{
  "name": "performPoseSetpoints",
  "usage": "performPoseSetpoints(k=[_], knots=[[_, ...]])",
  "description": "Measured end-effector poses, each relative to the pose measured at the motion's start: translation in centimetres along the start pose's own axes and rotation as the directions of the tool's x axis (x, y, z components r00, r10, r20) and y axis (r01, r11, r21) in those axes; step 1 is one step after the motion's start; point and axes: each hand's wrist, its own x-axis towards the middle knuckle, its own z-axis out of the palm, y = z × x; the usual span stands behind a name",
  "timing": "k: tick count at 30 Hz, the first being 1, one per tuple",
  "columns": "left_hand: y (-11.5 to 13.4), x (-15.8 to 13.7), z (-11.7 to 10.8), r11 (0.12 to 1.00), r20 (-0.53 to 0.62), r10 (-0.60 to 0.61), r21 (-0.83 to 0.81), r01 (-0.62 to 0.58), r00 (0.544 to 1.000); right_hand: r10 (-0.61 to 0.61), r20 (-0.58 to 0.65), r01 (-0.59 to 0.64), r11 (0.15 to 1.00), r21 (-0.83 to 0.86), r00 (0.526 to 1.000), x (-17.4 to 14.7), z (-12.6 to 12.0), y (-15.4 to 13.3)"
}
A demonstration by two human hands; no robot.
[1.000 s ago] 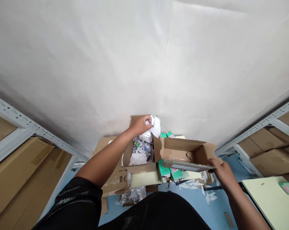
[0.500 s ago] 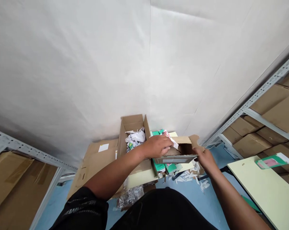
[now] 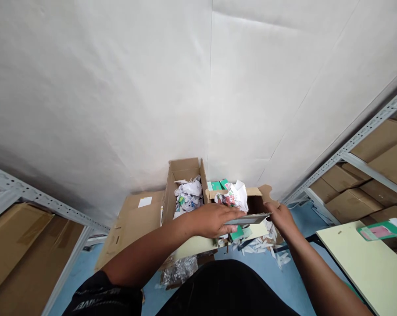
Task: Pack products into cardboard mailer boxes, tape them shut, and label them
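A small open cardboard box (image 3: 255,218) is tilted in front of me. My right hand (image 3: 281,218) grips its right end by the edge of the flap. My left hand (image 3: 214,220) lies along the near rim, fingers stretched out and thumb apart, on the outer side. Crumpled white paper with a coloured print (image 3: 235,196) shows at the left part of the box opening. To the left stands a taller open carton (image 3: 167,199) with crumpled printed paper (image 3: 189,193) inside. Green packages (image 3: 218,184) lie behind and under the small box.
Flattened cardboard (image 3: 129,219) lies at the left. Below are clear plastic wrap (image 3: 181,270) and paper scraps (image 3: 260,242) on the blue floor. A pale table (image 3: 359,259) with a green-and-pink package (image 3: 380,230) stands right. Shelves of cartons (image 3: 352,199) flank both sides.
My left hand has come back toward me, from over the box opening to its near rim. The crumpled printed paper now shows more fully. My right hand keeps its hold on the box.
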Motion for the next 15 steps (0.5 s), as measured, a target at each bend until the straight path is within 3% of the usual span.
performPoseSetpoints(k=[4,10,15], knots=[[-0.2,0.4,0.2,0.999,0.029,-0.041,0.027,0.040,0.999,-0.039,-0.023,0.039,0.999,-0.025,0.999,-0.4,-0.1,-0.7],[-0.6,2.3,-0.2,0.981,0.204,-0.192,0.021,0.191,0.960,-0.091,-0.045,0.085,0.990,-0.109,0.995,-0.9,-0.4,-1.2],[0.1,1.1,-0.7,0.981,0.128,-0.182,0.090,0.171,0.975,0.007,-0.043,-0.006,1.000,0.015,0.999,-1.1,-0.7,-0.3]])
